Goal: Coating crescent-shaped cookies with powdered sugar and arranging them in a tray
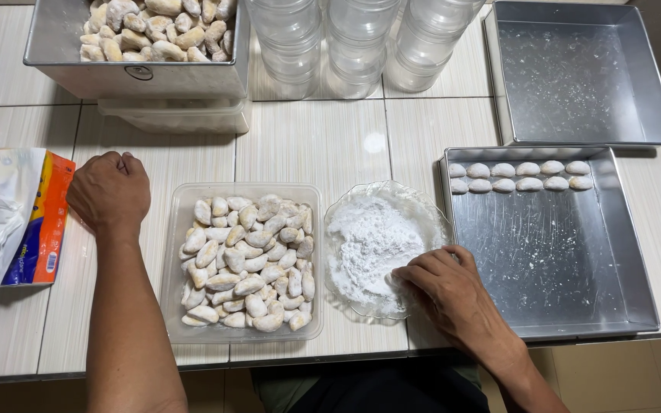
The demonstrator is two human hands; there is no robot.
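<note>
Our right hand dips its curled fingers into the white powder heaped on the clear scalloped glass plate; whether they pinch a cookie underneath we cannot tell, since the fingertips are buried. Our left hand rests on the pale tiled counter as a loose fist, holding nothing, just beside the clear plastic tub of uncoated crescent cookies. That tub sits between our two hands, touching the plate, so pieces seem meant to pass rightwards. Right of the plate lies one square silver metal tray holding eleven powdered cookies in two neat rows along its far edge: six behind, five in front. Beyond it sits a second, bare tray. Farther back we count three stacks of clear plastic jars and one deep metal pan heaped with more cookies. An orange tissue pack lies at far left.
</note>
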